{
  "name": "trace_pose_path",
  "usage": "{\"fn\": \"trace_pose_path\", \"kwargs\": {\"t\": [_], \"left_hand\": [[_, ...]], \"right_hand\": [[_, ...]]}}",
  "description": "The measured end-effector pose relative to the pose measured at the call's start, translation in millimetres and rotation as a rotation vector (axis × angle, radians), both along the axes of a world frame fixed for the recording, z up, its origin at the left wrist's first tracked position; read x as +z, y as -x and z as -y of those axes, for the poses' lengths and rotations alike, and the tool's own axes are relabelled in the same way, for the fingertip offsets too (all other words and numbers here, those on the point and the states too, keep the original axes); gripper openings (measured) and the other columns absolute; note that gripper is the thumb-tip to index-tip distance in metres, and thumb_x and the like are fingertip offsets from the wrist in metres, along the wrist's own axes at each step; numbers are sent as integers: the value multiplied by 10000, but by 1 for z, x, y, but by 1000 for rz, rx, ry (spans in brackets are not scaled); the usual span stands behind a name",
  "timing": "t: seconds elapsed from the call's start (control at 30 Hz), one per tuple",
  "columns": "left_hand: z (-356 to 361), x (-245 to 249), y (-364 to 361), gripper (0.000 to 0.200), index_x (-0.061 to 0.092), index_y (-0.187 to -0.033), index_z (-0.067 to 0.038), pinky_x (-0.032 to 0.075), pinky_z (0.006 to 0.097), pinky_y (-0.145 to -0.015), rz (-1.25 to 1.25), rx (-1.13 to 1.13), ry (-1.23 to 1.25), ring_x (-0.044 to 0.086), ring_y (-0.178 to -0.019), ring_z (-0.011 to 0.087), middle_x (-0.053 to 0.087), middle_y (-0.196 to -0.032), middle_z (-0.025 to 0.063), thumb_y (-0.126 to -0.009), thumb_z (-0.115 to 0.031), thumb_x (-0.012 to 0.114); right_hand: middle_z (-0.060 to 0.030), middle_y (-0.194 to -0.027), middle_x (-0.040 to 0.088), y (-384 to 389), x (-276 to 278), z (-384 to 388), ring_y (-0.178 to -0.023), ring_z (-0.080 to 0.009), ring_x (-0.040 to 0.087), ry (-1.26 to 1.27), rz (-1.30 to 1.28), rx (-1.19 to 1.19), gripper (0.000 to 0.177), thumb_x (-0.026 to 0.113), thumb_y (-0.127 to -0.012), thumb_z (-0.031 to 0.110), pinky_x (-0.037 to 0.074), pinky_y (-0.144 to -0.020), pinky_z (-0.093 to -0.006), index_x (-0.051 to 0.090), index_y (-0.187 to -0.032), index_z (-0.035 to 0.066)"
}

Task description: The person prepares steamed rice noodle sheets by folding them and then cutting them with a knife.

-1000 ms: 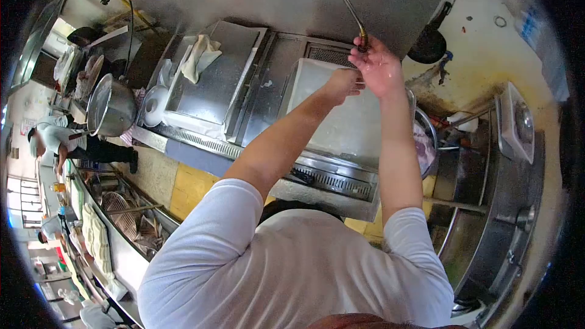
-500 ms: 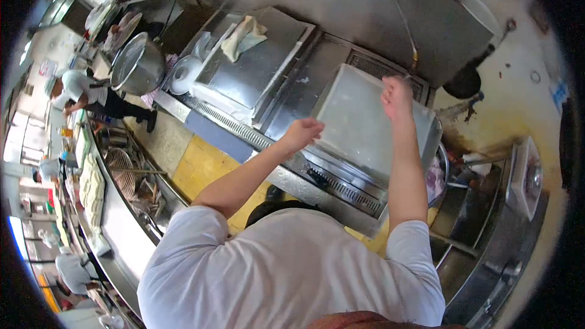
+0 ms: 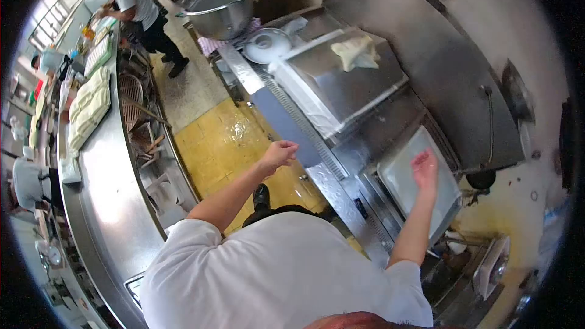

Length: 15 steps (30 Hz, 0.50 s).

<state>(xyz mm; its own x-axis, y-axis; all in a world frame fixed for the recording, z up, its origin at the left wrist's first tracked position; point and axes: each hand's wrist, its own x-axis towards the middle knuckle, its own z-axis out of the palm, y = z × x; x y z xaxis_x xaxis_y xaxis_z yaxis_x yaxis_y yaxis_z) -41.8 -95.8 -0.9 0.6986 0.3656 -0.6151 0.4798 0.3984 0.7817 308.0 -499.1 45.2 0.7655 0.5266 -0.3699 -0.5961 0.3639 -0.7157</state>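
Left hand: fingers loosely curled; I cannot tell whether the tips meet. It hangs left of the pale tray, well apart from it.
Right hand: fingers relaxed, partly bent, in front of the tray from where I watch.
Pale tray, one: on the right of the steel counter, under the right fingers; I cannot tell whether they touch it.
Flat metal cover, one: left of the tray, a cream cloth upon its far part.
White lid, one: left of the cover.
Steel pot, one: beyond the lid.
Person, one: far left, pale shirt, dark trousers.
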Motion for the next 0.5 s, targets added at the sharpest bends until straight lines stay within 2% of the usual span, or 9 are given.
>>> {"fn": "trace_pose_path", "kwargs": {"t": [0.1, 0.17, 0.23, 0.3, 0.37, 0.4, 0.43, 0.47, 0.5], "left_hand": [[-47, -2, 34, 361, 590, -1233, -10, 568, 439, -877, 10, 115, 146, 641, -1010, 233, 620, -1161, 101, -1012, -295, 584], [-72, -14, 54, 402, 561, -1258, 6, 571, 473, -895, 36, 198, 242, 635, -1041, 259, 597, -1212, 130, -1027, -323, 547], [-104, -57, 65, 542, 505, -1309, 15, 556, 497, -916, 186, 318, 507, 599, -1118, 315, 531, -1311, 179, -1050, -456, 434], [-138, -83, 70, 642, 471, -1343, 5, 508, 542, -978, 291, 412, 571, 567, -1165, 352, 494, -1358, 196, -1024, -549, 414], [-165, -78, 80, 743, 436, -1376, -4, 460, 586, -1040, 393, 500, 641, 535, -1212, 388, 456, -1406, 212, -997, -641, 394], [-175, -59, 87, 753, 405, -1421, -27, 424, 573, -1071, 514, 624, 728, 496, -1268, 371, 443, -1443, 205, -1003, -650, 344], [-183, -40, 96, 766, 374, -1466, -49, 388, 561, -1102, 636, 749, 817, 457, -1323, 355, 429, -1480, 199, -1009, -658, 294], [-192, -20, 106, 766, 374, -1466, -49, 388, 561, -1102, 644, 761, 817, 457, -1323, 355, 429, -1480, 199, -1009, -658, 294], [-203, 2, 117, 759, 363, -1483, -60, 367, 551, -1117, 701, 766, 800, 443, -1342, 349, 405, -1509, 184, -1010, -651, 304]], "right_hand": [[-173, -889, 713, 104, 3, -145, -863, -302, 680, 12, -59, 220, 260, 585, -964, 248, 553, -810, -442, 677, -919, 9], [-245, -1134, 678, 166, -19, -239, -1049, -374, 666, 55, -18, 434, 333, 577, -967, 218, 526, -974, -501, 642, -1108, -76], [-238, -1227, 648, 257, -13, -329, -1118, -331, 648, 131, 153, 492, 390, 599, -981, 187, 515, -997, -440, 590, -1240, -105], [-203, -1324, 611, 329, -10, -401, -1202, -318, 608, 199, 387, 666, 423, 524, -1037, 209, 483, -1042, -422, 540, -1352, -74], [-167, -1504, 472, 371, -11, -452, -1382, -324, 457, 280, 855, 947, 473, 506, -1047, 197, 375, -1134, -404, 446, -1484, 27], [-167, -1504, 472, 389, -14, -474, -1382, -324, 457, 276, 857, 955, 473, 506, -1047, 197, 375, -1134, -404, 446, -1484, 27], [-162, -1548, 409, 405, -17, -494, -1420, -338, 399, 177, 1109, 841, 492, 487, -1051, 271, 319, -1160, -425, 427, -1507, 98], [-156, -1592, 347, 413, -18, -511, -1458, -351, 341, 68, 1355, 714, 511, 469, -1055, 345, 262, -1187, -445, 409, -1530, 168], [-156, -1592, 347, 411, -15, -527, -1458, -351, 341, 57, 1362, 730, 511, 469, -1055, 345, 262, -1187, -445, 409, -1530, 168]]}}
